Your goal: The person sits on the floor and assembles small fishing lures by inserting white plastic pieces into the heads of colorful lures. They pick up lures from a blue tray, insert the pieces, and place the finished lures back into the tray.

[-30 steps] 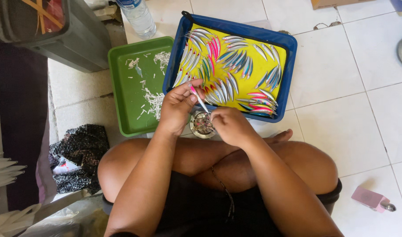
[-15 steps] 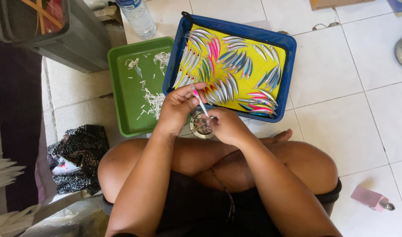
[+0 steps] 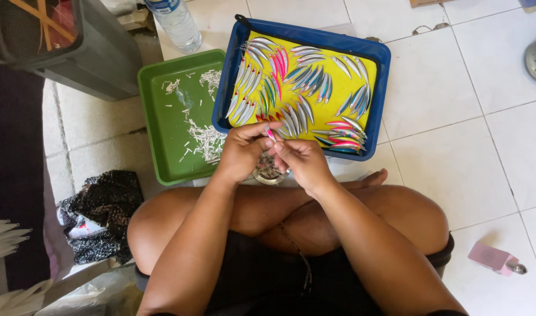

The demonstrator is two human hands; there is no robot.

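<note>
I sit cross-legged on a tiled floor. My left hand (image 3: 243,151) and my right hand (image 3: 301,162) meet over a small round metal tin (image 3: 266,174) and together pinch one slim pink and silver fishing lure (image 3: 270,134) at the near edge of a blue tray (image 3: 380,54). The tray has a yellow liner and holds several rows of similar slim lures (image 3: 296,76), silver, green and pink. The tin's contents are mostly hidden by my fingers.
A green tray (image 3: 157,117) with scattered white scraps sits left of the blue one. A clear plastic bottle (image 3: 175,23) and a dark grey bin (image 3: 98,58) stand at the back left. Dark patterned cloth (image 3: 101,210) lies by my left knee, a small pink bottle (image 3: 493,258) at right.
Both hands have risen slightly from the tin toward the blue tray's edge. The lure between my fingers now points more upright.
</note>
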